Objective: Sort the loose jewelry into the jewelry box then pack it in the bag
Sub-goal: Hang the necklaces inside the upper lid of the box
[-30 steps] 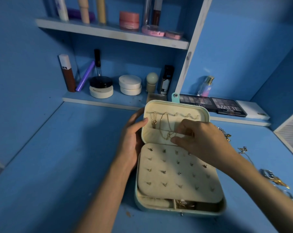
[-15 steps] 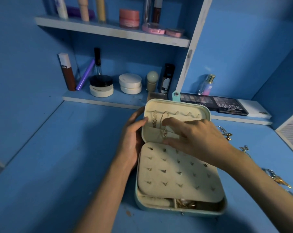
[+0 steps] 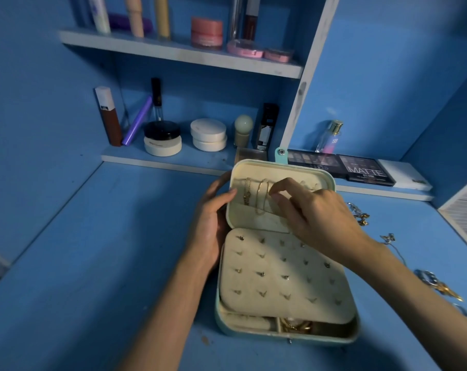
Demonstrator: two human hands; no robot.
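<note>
Right hand (image 3: 318, 218): grip half curled inside the lid (image 3: 280, 166), forefinger and thumb tips close together just beside the loop (image 3: 262, 199); whether they pinch anything, I cannot tell
Left hand (image 3: 211, 226): grip closed on the lid's 9 o'clock edge, thumb on the inner face, fingers behind it
Loop: a thin gold chain hanging from the lid's hook row, its lower end at the lid pocket
Chain (image 3: 247, 194): a shorter gold piece hanging at 9 o'clock of the loop
Lid: raised, cream lining facing the camera, teal tab at its 12 o'clock corner
Box (image 3: 217, 303): teal, open, on the counter (image 3: 93, 263) between the forearms
Pad (image 3: 283, 279): cream panel over the box, rows of small studs on it
Front slot (image 3: 296, 325): at 6 o'clock of the pad, gold pieces heaped inside
Loose jewelry (image 3: 361, 216): strewn on the counter at 3 o'clock of the box, on toward 4 o'clock
Shelf (image 3: 173, 159): at 12 o'clock, carrying jars (image 3: 208, 135) and tubes
Palettes (image 3: 361, 170): flat on the ledge at 1 o'clock, a small bottle (image 3: 330, 137) behind them
</note>
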